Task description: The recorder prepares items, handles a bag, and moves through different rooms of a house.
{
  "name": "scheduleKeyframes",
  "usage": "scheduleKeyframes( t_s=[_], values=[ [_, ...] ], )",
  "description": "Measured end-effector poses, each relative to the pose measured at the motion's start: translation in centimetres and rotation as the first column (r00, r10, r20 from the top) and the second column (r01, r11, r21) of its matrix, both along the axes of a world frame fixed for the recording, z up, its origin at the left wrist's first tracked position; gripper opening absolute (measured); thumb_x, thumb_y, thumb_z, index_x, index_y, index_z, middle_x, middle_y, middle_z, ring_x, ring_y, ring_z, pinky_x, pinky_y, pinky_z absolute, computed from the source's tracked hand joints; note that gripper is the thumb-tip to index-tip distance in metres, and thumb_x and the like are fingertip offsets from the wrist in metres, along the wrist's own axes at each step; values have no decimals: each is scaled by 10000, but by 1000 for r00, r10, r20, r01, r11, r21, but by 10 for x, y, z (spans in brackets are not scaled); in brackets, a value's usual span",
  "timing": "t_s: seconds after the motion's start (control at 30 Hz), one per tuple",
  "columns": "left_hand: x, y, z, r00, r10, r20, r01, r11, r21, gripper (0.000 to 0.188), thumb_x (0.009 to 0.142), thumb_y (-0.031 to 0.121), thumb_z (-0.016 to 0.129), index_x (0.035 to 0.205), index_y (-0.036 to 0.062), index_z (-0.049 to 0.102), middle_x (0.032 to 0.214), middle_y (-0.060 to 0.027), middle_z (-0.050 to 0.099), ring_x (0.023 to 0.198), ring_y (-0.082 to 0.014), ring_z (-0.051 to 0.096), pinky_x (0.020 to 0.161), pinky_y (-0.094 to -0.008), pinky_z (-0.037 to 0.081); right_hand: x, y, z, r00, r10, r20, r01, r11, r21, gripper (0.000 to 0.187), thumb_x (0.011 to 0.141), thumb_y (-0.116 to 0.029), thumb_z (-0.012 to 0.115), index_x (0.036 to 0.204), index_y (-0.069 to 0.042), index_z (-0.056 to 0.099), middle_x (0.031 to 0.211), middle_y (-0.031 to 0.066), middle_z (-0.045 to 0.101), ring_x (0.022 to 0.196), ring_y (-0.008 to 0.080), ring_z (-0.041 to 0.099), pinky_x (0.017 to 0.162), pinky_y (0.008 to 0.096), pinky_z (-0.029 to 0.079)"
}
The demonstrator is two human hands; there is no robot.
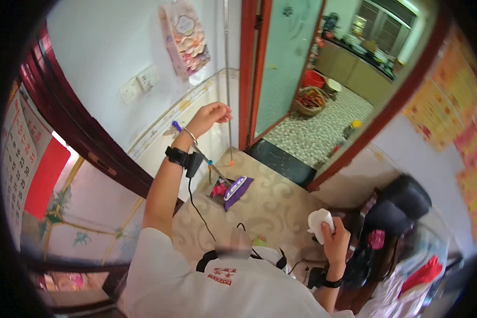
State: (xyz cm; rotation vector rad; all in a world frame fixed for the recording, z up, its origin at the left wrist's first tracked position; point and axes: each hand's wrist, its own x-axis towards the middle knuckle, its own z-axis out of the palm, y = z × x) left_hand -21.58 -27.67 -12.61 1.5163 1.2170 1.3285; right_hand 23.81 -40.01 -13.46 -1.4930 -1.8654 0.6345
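Observation:
My left hand (211,117) is raised beside the tiled wall, its fingers loosely curled, and nothing shows in them. Its fingertips overlap a thin upright metal pole (228,53); I cannot tell whether they touch it. Above the hand, a pink floral tissue pack (185,40) hangs on the wall. Lower right, my right hand (336,239) is closed around a white wad of tissue (320,223). Below my left forearm, a broom with purple bristles (238,195) rests by a dustpan (216,190) holding something pink.
A frosted glass door (286,63) opens on a kitchen with a pebbled floor (328,122) and a basket (310,100). A dark sill (281,161) crosses the doorway. At right stands a black padded object (397,206) near piled clothes (418,275). A calendar (29,159) hangs far left.

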Motion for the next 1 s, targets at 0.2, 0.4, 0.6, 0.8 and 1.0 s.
scheduleKeyframes(
  t_s=[0.2, 0.4, 0.6, 0.8, 1.0],
  values=[
    [-89, 42, -73, 890, 456, -7, -451, 879, -156, 319, 884, 308, 522, 1049, 36, 540, 975, -76, 598, 823, -133, 580, 723, -248, 488, -20, 128, 16, 964, 240, 117, -249, 966, 70, 147, 803, -153, 602, 808, -16, 551, 622, 148, 533, 500, 251, 513, 500, 310, 409],
    [-114, 109, -112, 514, 857, -23, -846, 503, -178, 696, 724, 408, 692, 1191, -18, 402, 1126, -199, 485, 907, -216, 560, 761, -306, 477, -33, 212, 9, 957, 288, 8, -288, 957, 25, 158, 781, -159, 622, 825, -15, 574, 669, 170, 573, 561, 289, 576, 515, 324, 424],
    [-242, 187, -171, 383, 901, 205, -854, 430, -294, 398, 762, 311, 677, 963, -3, 537, 906, -111, 577, 727, -173, 602, 577, -250, 490, -52, 327, 16, 973, 232, 15, -233, 972, 33, 153, 803, -149, 586, 845, -9, 539, 676, 192, 541, 603, 354, 549, 534, 349, 415],
    [-203, 229, -153, 257, 929, 267, -929, 314, -198, 251, 849, 240, 556, 918, -1, 571, 685, -47, 579, 570, -136, 584, 488, -235, 472, -68, 412, 6, 994, 88, -67, -90, 995, -37, 164, 813, -154, 593, 845, 3, 559, 628, 133, 517, 564, 114, 464, 538, 274, 403],
    [-173, 249, -218, 429, 901, 70, -876, 433, -210, 259, 865, 214, 541, 947, -30, 569, 699, -89, 602, 550, -136, 574, 507, -247, 477, -75, 495, -14, 969, 235, 81, -222, 964, -147, 180, 795, -173, 626, 840, -7, 573, 642, 130, 548, 529, 141, 477, 524, 265, 407]
  ],
)
